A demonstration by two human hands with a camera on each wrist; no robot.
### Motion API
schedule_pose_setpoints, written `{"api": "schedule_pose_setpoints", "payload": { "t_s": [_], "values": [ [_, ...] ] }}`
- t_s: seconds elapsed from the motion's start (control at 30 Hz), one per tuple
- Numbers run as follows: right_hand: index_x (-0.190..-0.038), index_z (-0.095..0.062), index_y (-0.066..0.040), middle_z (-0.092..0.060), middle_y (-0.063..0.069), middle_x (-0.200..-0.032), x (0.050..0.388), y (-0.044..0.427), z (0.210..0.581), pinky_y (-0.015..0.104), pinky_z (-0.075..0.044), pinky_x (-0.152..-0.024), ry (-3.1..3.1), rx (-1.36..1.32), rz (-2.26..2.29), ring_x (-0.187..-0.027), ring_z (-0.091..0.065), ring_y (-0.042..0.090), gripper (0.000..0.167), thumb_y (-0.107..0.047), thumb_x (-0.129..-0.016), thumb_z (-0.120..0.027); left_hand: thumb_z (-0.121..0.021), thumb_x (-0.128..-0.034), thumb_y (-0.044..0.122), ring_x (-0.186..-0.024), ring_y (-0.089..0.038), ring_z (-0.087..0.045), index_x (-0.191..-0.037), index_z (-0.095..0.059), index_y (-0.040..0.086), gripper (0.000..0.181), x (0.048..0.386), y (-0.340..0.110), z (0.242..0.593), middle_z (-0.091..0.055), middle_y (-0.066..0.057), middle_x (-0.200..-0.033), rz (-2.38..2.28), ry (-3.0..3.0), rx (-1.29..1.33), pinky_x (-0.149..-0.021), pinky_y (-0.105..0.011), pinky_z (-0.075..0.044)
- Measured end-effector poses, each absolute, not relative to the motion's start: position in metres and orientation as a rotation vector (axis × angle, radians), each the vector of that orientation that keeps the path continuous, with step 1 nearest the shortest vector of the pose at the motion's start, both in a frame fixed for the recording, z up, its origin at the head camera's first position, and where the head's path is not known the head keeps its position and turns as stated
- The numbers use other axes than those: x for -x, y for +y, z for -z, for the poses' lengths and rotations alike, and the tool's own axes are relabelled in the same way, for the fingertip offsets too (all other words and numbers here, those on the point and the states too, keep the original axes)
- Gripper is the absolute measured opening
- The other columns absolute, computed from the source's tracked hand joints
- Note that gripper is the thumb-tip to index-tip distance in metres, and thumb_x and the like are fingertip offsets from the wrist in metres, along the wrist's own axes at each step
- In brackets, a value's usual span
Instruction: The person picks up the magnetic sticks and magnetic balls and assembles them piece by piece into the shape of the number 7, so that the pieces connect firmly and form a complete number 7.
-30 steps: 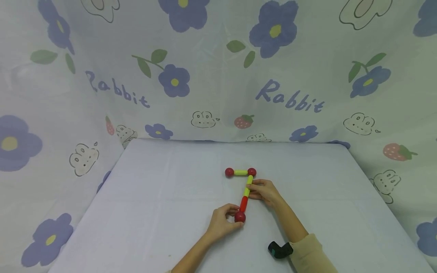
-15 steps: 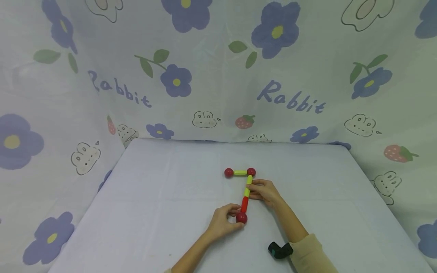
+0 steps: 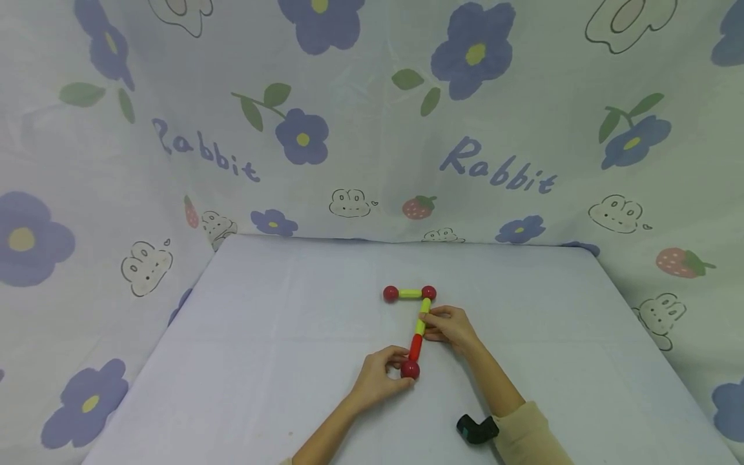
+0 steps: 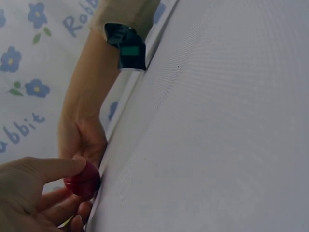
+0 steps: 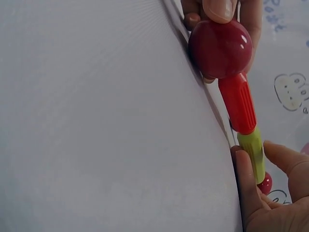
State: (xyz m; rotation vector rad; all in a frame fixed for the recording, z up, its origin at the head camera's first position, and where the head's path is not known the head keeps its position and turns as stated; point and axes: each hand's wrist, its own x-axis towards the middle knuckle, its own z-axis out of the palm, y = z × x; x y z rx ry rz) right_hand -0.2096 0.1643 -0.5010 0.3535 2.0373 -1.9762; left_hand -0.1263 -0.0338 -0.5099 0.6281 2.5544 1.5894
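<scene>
In the head view, my left hand (image 3: 378, 381) pinches a dark red ball (image 3: 410, 369) between thumb and fingers at the near end of a toy of rods and balls. A red rod (image 3: 415, 349) runs from that ball into a yellow-green rod (image 3: 425, 309), which my right hand (image 3: 454, 328) pinches from the right side. At its far end sits another red ball (image 3: 429, 293). From there a short yellow-green rod (image 3: 410, 294) leads left to a third ball (image 3: 391, 294). The right wrist view shows the grooved red rod (image 5: 237, 104) joined to the near ball.
The toy lies on a white-covered table (image 3: 261, 323). Behind it hangs a patterned cloth (image 3: 360, 148) with flowers and rabbits. A black wrist device (image 3: 478, 429) sits by the right sleeve (image 3: 529, 433).
The near ball and red rod wobble very slightly sideways. Both hands keep their holds, and the view has shifted a little.
</scene>
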Motion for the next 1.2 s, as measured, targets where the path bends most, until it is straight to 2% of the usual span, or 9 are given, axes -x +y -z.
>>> {"api": "schedule_pose_setpoints", "payload": {
  "t_s": [0.5,1.0,1.2],
  "values": [
    [-0.111,-0.054,0.01,-0.07,0.016,-0.086,0.2058,0.1672,0.5031,0.031,-0.057,-0.064,2.078,-0.346,1.961,-0.067,-0.069,0.019,0.044,-0.018,-0.082,-0.073,-0.08,-0.0722,0.014,-0.084,-0.013,-0.06,-0.111,-0.062,0.002,0.044,0.1261,-0.0324,0.5094,-0.07,-0.008,-0.098,-1.577,2.558,-0.628,-0.074,-0.025,-0.048],
    [-0.115,-0.052,0.01,-0.07,0.015,-0.086,0.2044,0.1678,0.505,0.032,-0.057,-0.066,2.014,-0.356,2.008,-0.068,-0.069,0.02,0.045,-0.013,-0.082,-0.073,-0.076,-0.0747,0.011,-0.082,-0.013,-0.061,-0.112,-0.061,0.0,0.041,0.1267,-0.0325,0.5097,-0.07,-0.01,-0.097,-1.585,2.557,-0.661,-0.072,-0.024,-0.048],
    [-0.117,-0.051,0.01,-0.069,0.014,-0.086,0.2062,0.1617,0.5016,0.032,-0.057,-0.064,2.062,-0.365,1.975,-0.066,-0.068,0.019,0.05,-0.018,-0.083,-0.073,-0.074,-0.0771,0.011,-0.083,-0.015,-0.061,-0.116,-0.061,-0.001,0.042,0.1321,-0.0341,0.5093,-0.07,-0.009,-0.097,-1.58,2.568,-0.655,-0.073,-0.025,-0.048]
  ]
}}
